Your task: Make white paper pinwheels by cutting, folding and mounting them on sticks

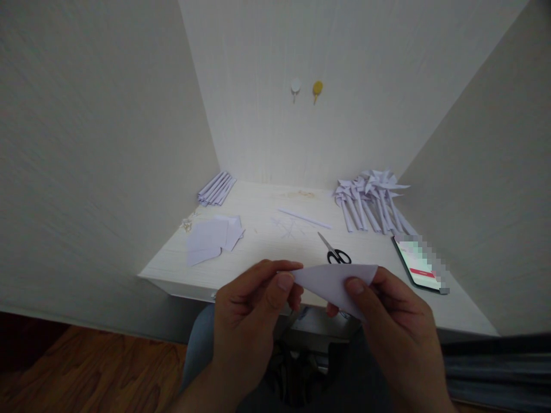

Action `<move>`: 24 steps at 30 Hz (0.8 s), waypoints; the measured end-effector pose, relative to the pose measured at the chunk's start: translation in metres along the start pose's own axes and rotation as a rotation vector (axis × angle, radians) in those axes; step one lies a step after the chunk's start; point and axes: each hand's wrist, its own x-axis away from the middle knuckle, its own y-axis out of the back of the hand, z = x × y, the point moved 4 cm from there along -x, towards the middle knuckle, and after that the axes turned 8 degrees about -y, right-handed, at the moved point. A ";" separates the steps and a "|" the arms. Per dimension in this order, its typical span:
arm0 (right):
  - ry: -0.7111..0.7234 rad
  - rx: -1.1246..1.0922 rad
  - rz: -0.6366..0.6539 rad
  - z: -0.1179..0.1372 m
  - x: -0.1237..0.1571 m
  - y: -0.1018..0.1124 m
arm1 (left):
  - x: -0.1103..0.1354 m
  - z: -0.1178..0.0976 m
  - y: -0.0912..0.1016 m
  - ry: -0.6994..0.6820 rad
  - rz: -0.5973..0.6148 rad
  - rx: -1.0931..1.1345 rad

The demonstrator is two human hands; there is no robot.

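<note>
A folded white paper triangle (329,281) is stretched between my two hands, just above the table's front edge. My left hand (253,310) pinches its narrow left corner between thumb and fingers. At the wider right end, my right hand (391,321) grips the paper, the thumb pressed on its front face. Right behind the paper lie scissors (330,249) with black handles, partly hidden by it, their blades pointing away to the left. A thin white paper stick (305,218) lies beyond them, near some thin paper strips (287,226).
Paper sheets (206,238) lie on the left of the white table (267,261). Behind them rests a bundle of rolled paper sticks (217,188). Several paper pinwheels (372,198) are heaped at the back right, near a phone (417,264). Walls enclose three sides; two hooks (317,88) hang behind.
</note>
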 end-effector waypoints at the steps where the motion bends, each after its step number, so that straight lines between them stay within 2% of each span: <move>1: 0.000 -0.002 0.000 0.000 0.000 0.000 | 0.000 0.000 0.000 -0.001 -0.003 -0.003; 10: 0.010 0.005 0.002 0.001 0.001 -0.003 | 0.000 0.003 0.004 0.005 -0.024 -0.004; 14: -0.014 0.030 -0.025 0.000 -0.001 0.000 | -0.004 0.004 0.011 0.003 -0.021 -0.028; 16: -0.009 0.066 -0.001 0.001 -0.004 0.002 | -0.011 0.004 0.017 0.012 0.028 -0.132; 19: -0.021 0.222 0.113 0.003 -0.010 0.003 | -0.021 0.001 0.021 0.031 0.189 -0.389; 22: -0.033 0.371 0.238 0.005 -0.013 0.000 | -0.024 -0.001 0.017 0.051 0.324 -0.541; 24: -0.024 0.401 0.284 0.006 -0.013 -0.002 | -0.024 0.000 0.012 0.062 0.365 -0.598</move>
